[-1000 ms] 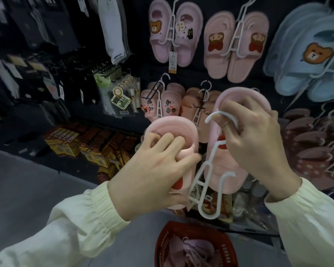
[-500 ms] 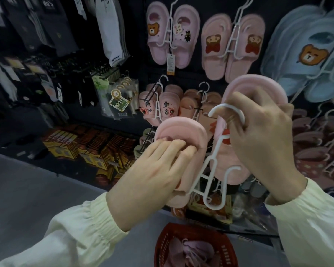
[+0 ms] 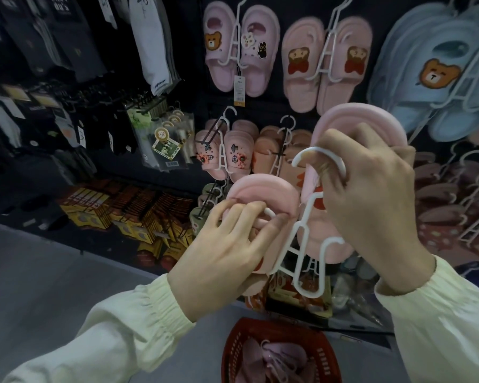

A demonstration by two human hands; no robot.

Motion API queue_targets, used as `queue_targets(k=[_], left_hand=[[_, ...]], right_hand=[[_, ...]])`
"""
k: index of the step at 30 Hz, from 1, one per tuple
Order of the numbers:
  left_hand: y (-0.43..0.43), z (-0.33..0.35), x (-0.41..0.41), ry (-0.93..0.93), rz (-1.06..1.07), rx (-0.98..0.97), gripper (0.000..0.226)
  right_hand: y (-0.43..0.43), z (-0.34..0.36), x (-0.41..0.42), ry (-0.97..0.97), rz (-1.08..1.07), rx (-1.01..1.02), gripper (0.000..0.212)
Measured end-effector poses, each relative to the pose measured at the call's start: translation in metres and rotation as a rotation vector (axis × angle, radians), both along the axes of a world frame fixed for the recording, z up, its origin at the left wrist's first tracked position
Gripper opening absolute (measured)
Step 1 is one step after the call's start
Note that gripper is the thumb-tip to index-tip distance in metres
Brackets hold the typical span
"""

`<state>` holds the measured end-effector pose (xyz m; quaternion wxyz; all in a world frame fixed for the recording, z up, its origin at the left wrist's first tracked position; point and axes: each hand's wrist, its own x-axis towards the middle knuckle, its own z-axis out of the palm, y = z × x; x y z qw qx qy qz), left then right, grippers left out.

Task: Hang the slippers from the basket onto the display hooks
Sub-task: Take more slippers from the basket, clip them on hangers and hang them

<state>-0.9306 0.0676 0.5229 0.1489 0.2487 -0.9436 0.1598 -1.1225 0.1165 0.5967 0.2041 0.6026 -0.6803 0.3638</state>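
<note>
I hold a pair of pink slippers on a white plastic hanger (image 3: 302, 244) in front of the display wall. My left hand (image 3: 227, 244) grips the left slipper (image 3: 263, 189) by its strap, fingers curled into the opening. My right hand (image 3: 371, 197) grips the right slipper (image 3: 354, 125) together with the hanger's hook (image 3: 315, 156), which curves over my fingers. Just behind the hook, pairs of peach slippers (image 3: 271, 150) hang on a display hook (image 3: 288, 123). The red basket (image 3: 233, 352) sits on the floor below, with more pink slippers (image 3: 277, 360) inside.
Pink slippers with bear charms (image 3: 241, 48), pink bow-bear slippers (image 3: 327, 62) and blue bear slippers (image 3: 437, 73) hang in the top row. Brown slippers (image 3: 448, 205) hang at the right. Socks and packaged goods (image 3: 166, 142) fill the left racks. Grey floor (image 3: 53, 272) lies at lower left.
Both hands have lifted the hanger and slippers up and to the right, closer to the wall. The right slipper now reaches just under the top row.
</note>
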Motion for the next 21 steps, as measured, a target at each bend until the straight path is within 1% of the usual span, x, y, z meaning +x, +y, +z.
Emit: queue_targets(k=[2,3,6,9,13,15,16,18,21], left_hand=[[0.001,-0.003,-0.002,0.045,-0.009,-0.017,0.084],[0.002,-0.004,-0.003,0.06,-0.011,-0.024,0.081],[0.003,-0.006,-0.006,0.054,-0.013,-0.04,0.088],[0.005,-0.005,-0.007,0.064,-0.031,-0.041,0.089],[0.007,0.001,-0.009,0.068,-0.019,-0.021,0.089],[0.006,0.004,-0.01,0.067,-0.008,-0.006,0.085],[0.005,0.005,-0.01,0.062,-0.002,0.002,0.085],[0.003,0.007,-0.011,0.047,0.007,0.024,0.09],[0.002,0.009,-0.011,0.044,0.017,0.045,0.092]], right_hand=[[0.001,-0.002,-0.002,-0.026,-0.004,0.005,0.005],[0.002,-0.003,-0.004,-0.037,-0.004,0.003,0.006],[0.004,-0.005,-0.006,-0.074,0.007,-0.004,0.012],[0.006,-0.006,-0.009,-0.125,0.018,0.008,0.016],[0.01,-0.01,-0.015,-0.225,0.05,0.024,0.035],[0.014,-0.012,-0.016,-0.264,0.063,0.027,0.041],[0.016,-0.014,-0.016,-0.276,0.067,0.029,0.04],[0.018,-0.018,-0.016,-0.274,0.059,0.032,0.031],[0.02,-0.027,-0.014,-0.218,0.057,0.03,0.02]])
